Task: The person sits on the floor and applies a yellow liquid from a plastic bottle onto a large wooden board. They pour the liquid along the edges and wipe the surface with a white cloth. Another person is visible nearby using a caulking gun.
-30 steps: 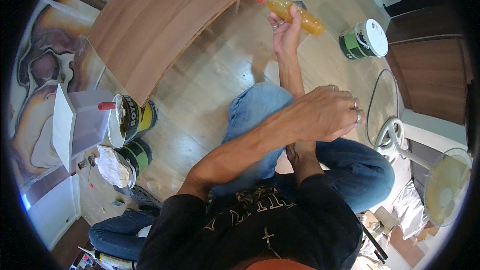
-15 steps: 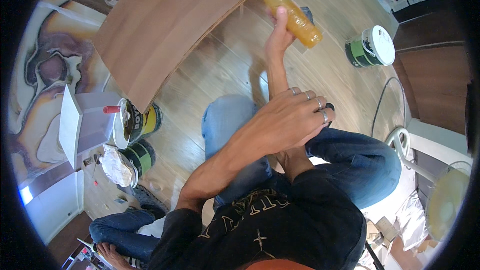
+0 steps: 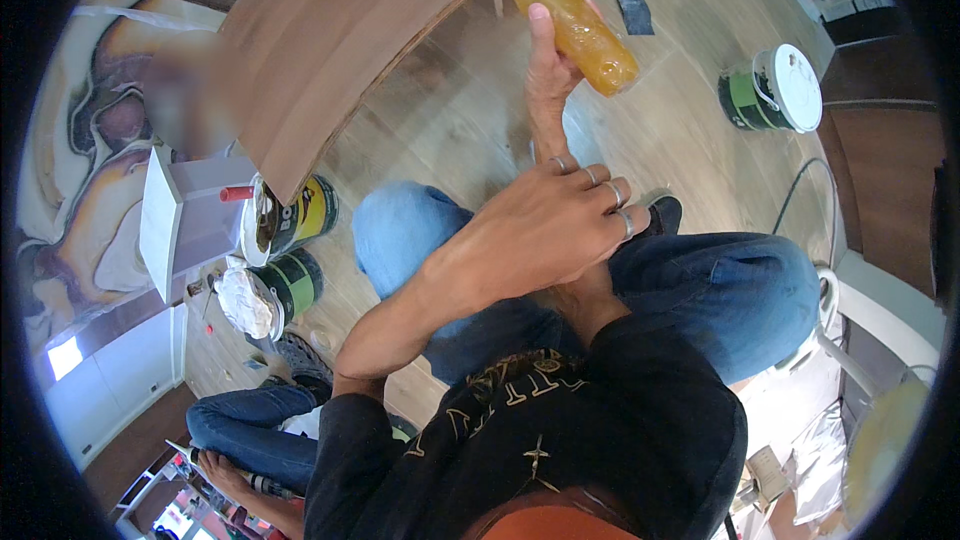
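Observation:
A clear plastic bottle (image 3: 572,28) of amber-yellow liquid, with a red cap, is held tilted above the floor, cap toward the upper left. My right hand (image 3: 552,65) grips it, thumb on the near side and fingers behind. Across my right forearm lies my left hand (image 3: 545,225), rings on its fingers. Those fingers curl over the forearm, and their tips are hidden. Below the hands are my bent knees in blue jeans (image 3: 720,300).
A large brown wood panel (image 3: 350,20) stands at the upper left. Lidded buckets (image 3: 790,90) are at right, and a yellow-black bucket (image 3: 310,215) at left beside a white box-like piece (image 3: 165,225). A dark square sheet (image 3: 634,15) lies on the floor. Another person's hand (image 3: 225,475) holds a white-nozzled tool.
My view has shifted slightly. The bottle has moved a little up and left in view, uncovering the dark square sheet on the floor. My left hand stays over my right forearm.

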`<action>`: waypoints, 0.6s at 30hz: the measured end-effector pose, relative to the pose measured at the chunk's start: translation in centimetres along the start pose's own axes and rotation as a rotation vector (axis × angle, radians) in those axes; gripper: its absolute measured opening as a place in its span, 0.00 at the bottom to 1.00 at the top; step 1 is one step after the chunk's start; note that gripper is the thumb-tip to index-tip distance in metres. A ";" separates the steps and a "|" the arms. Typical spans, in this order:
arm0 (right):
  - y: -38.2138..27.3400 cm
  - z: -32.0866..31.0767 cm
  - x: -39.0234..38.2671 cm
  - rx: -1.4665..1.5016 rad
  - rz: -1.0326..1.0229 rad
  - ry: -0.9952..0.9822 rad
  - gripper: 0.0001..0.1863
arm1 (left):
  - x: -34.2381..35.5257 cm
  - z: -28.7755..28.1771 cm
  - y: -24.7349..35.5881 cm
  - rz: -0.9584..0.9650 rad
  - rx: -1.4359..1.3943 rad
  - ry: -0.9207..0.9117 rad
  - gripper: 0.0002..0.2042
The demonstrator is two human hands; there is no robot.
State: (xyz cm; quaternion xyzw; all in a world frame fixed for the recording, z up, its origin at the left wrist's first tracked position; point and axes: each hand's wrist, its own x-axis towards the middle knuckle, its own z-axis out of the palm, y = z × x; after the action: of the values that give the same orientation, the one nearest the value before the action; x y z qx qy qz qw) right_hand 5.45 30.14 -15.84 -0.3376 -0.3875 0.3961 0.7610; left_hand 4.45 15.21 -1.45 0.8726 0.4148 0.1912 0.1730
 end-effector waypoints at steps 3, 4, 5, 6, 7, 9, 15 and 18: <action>0.0 -0.2 1.4 0.000 0.035 0.047 0.31 | -0.1 0.7 -0.4 -0.066 -0.024 -0.002 0.11; 0.0 -0.2 2.1 -0.006 0.056 0.066 0.31 | 0.1 0.5 -0.5 -0.090 -0.041 -0.001 0.11; 0.1 -0.2 2.0 0.006 0.067 0.048 0.30 | 0.3 0.3 -0.6 -0.114 -0.058 0.001 0.12; -0.1 -0.3 1.3 0.019 0.077 0.032 0.30 | 0.6 0.2 -0.6 -0.138 -0.075 0.003 0.12; 0.1 -0.6 0.9 0.026 0.081 0.017 0.29 | 0.9 0.4 -0.9 -0.148 -0.080 0.014 0.12; 0.4 -0.6 0.7 -0.024 0.028 0.002 0.29 | 1.4 1.0 -1.5 -0.173 -0.089 0.032 0.13; 3.8 -1.8 4.5 -0.069 -0.062 0.022 0.25 | 2.0 2.6 -3.2 -0.238 -0.091 0.109 0.13; 0.3 -3.4 1.9 -0.083 0.028 -0.060 0.25 | 1.8 8.7 -4.7 -0.242 -0.353 0.455 0.10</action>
State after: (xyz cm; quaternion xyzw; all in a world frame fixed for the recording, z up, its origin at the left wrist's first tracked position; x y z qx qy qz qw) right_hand 8.94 31.20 -17.09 -0.3623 -0.4213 0.4004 0.7287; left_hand 6.55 18.17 -10.77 0.7083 0.5039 0.4286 0.2463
